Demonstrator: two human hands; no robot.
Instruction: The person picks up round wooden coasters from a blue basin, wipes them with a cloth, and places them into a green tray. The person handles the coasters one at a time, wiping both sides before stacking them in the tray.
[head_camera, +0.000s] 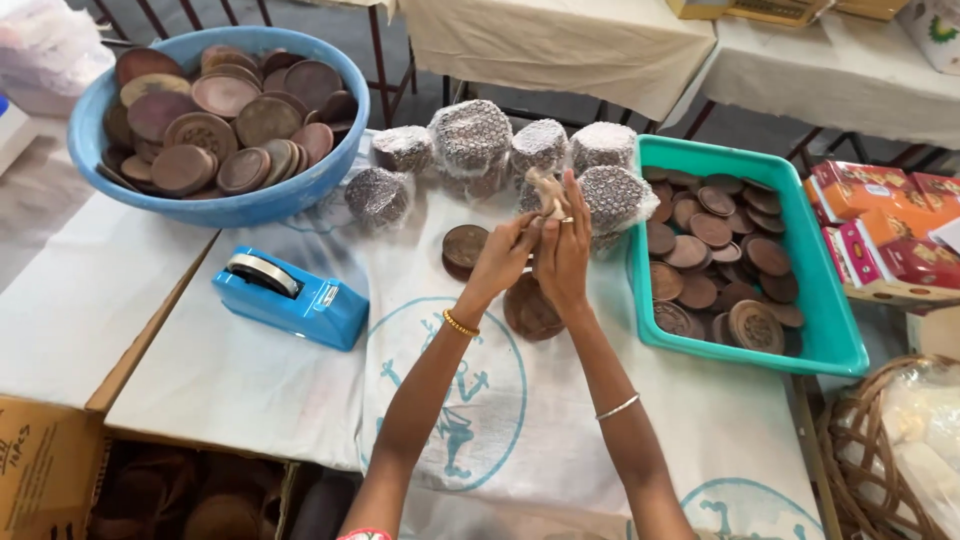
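Small tan piece (545, 192) pinched between fingertips of left hand (503, 257) and right hand (564, 250) (fingers clamped on it).

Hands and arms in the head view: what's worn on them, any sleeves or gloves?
No gloves. The left hand has a gold beaded bangle at the wrist; the right hand has a thin silver bangle on the forearm and a ring. Forearms are unsleeved; a pink edge, probably a sleeve, shows by the left upper arm.
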